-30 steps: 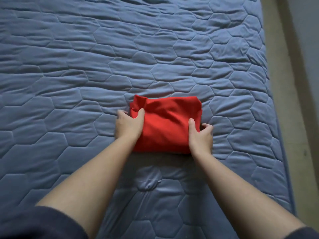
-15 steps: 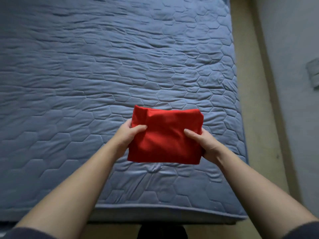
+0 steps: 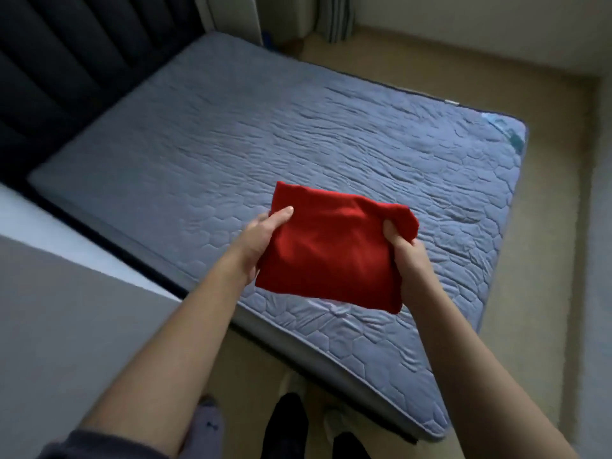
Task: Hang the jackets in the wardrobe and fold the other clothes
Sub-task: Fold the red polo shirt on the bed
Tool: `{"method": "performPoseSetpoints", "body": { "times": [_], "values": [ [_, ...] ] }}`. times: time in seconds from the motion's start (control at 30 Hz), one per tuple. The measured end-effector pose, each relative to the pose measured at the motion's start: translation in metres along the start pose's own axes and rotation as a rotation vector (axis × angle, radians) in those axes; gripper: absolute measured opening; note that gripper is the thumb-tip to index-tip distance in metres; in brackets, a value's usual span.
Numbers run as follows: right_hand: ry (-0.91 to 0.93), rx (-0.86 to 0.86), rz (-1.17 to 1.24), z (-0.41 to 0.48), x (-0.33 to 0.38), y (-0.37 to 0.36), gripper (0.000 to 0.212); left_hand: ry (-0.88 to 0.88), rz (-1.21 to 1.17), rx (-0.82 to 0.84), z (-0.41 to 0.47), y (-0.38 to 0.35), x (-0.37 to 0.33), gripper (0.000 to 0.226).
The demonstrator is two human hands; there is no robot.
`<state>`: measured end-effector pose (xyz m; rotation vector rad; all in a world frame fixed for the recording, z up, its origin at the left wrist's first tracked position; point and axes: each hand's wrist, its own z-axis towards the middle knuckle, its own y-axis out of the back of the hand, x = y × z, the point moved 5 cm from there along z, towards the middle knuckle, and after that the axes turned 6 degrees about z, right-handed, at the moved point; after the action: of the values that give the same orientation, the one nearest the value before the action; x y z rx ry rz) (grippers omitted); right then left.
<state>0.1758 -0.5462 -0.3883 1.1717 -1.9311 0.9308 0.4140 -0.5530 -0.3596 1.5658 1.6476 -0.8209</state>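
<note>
Head view: folded red garment [image 3: 334, 253], held in the air over the quilted mattress's [image 3: 298, 144] near edge, left hand [image 3: 261, 236] pinching its left side, right hand [image 3: 402, 250] gripping the bunched far-right corner. That uneven grip may let the folds slip open if carried. Fingers under the cloth are hidden; the garment's type cannot be told.

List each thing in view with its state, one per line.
red garment: folded into a compact rectangle, held up by both hands.
left hand: grips the garment's left edge, thumb on top.
right hand: grips the garment's right edge, cloth bunched there.
mattress: quilted cover wrinkled.
</note>
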Motion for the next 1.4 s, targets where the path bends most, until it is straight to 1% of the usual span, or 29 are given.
{"method": "performPoseSetpoints", "body": {
  "times": [0.03, 0.1, 0.17, 0.2, 0.27, 0.33, 0.43, 0.5, 0.57, 0.63, 0.67, 0.73, 0.77, 0.83, 0.87, 0.93, 0.97, 1.03, 1.13, 1.17, 1.23, 1.27, 1.33, 1.4],
  "values": [
    [-0.021, 0.041, -0.015, -0.013, 0.004, -0.010, 0.018, -0.020, 0.053, -0.074, -0.022, 0.013, 0.000, 0.028],
    [-0.024, 0.123, -0.072, -0.040, 0.011, -0.030, 0.022, -0.105, 0.217, -0.299, -0.068, 0.039, -0.002, 0.029],
    [0.054, 0.191, -0.160, -0.067, 0.017, -0.051, 0.021, -0.172, 0.338, -0.544, -0.115, 0.064, -0.003, 0.032],
    [0.108, 0.225, -0.192, -0.081, 0.021, -0.062, 0.019, -0.189, 0.349, -0.641, -0.138, 0.075, -0.002, 0.033],
    [0.171, 0.334, -0.245, -0.110, 0.025, -0.088, 0.019, -0.205, 0.282, -0.755, -0.181, 0.096, 0.006, 0.034],
    [0.124, 0.478, -0.306, -0.140, 0.021, -0.114, 0.021, -0.168, 0.144, -0.784, -0.222, 0.117, 0.020, 0.036],
    [-0.046, 0.667, -0.368, -0.191, 0.004, -0.150, 0.025, -0.121, -0.093, -0.759, -0.288, 0.145, 0.045, 0.034],
    [-0.210, 0.764, -0.389, -0.230, -0.011, -0.170, 0.036, -0.140, -0.151, -0.796, -0.335, 0.163, 0.063, 0.032],
    [-0.347, 0.913, -0.407, -0.275, -0.031, -0.187, 0.041, -0.167, -0.150, -0.948, -0.385, 0.183, 0.083, 0.026],
    [-0.436, 1.108, -0.421, -0.325, -0.058, -0.203, 0.046, -0.183, -0.128, -1.180, -0.443, 0.204, 0.108, 0.018],
    [-0.439, 1.199, -0.454, -0.353, -0.075, -0.211, 0.048, -0.172, -0.118, -1.291, -0.474, 0.213, 0.122, 0.018],
    [-0.320, 1.318, -0.553, -0.407, -0.107, -0.227, 0.045, -0.135, -0.118, -1.461, -0.534, 0.225, 0.155, 0.022],
    [-0.248, 1.358, -0.592, -0.437, -0.124, -0.234, 0.040, -0.119, -0.133, -1.534, -0.566, 0.228, 0.174, 0.023],
    [-0.169, 1.463, -0.653, -0.500, -0.159, -0.245, 0.033, -0.081, -0.190, -1.660, -0.630, 0.231, 0.214, 0.024],
    [-0.148, 1.526, -0.683, -0.533, -0.177, -0.249, 0.035, -0.060, -0.237, -1.703, -0.663, 0.230, 0.234, 0.022],
    [-0.135, 1.664, -0.740, -0.599, -0.212, -0.249, 0.039, -0.072, -0.383, -1.734, -0.725, 0.226, 0.274, 0.016],
    [-0.154, 1.733, -0.750, -0.632, -0.229, -0.248, 0.039, -0.094, -0.462, -1.736, -0.755, 0.222, 0.292, 0.016],
    [-0.227, 1.851, -0.756, -0.696, -0.259, -0.240, 0.038, -0.104, -0.538, -1.767, -0.812, 0.209, 0.322, 0.024],
    [-0.330, 2.047, -0.766, -0.786, -0.295, -0.219, 0.037, -0.090, -0.575, -1.901, -0.886, 0.183, 0.354, 0.044],
    [-0.354, 2.113, -0.775, -0.813, -0.304, -0.211, 0.041, -0.084, -0.584, -1.948, -0.908, 0.173, 0.363, 0.046],
    [-0.401, 2.238, -0.797, -0.865, -0.322, -0.196, 0.048, -0.066, -0.600, -2.056, -0.948, 0.158, 0.379, 0.042],
    [-0.419, 2.288, -0.805, -0.889, -0.330, -0.190, 0.048, -0.063, -0.609, -2.112, -0.966, 0.152, 0.385, 0.038],
    [-0.448, 2.362, -0.809, -0.933, -0.345, -0.182, 0.043, -0.057, -0.621, -2.221, -0.998, 0.145, 0.398, 0.034],
    [-0.482, 2.424, -0.809, -0.972, -0.362, -0.177, 0.039, -0.038, -0.622, -2.310, -1.025, 0.143, 0.409, 0.038]
  ]
}}
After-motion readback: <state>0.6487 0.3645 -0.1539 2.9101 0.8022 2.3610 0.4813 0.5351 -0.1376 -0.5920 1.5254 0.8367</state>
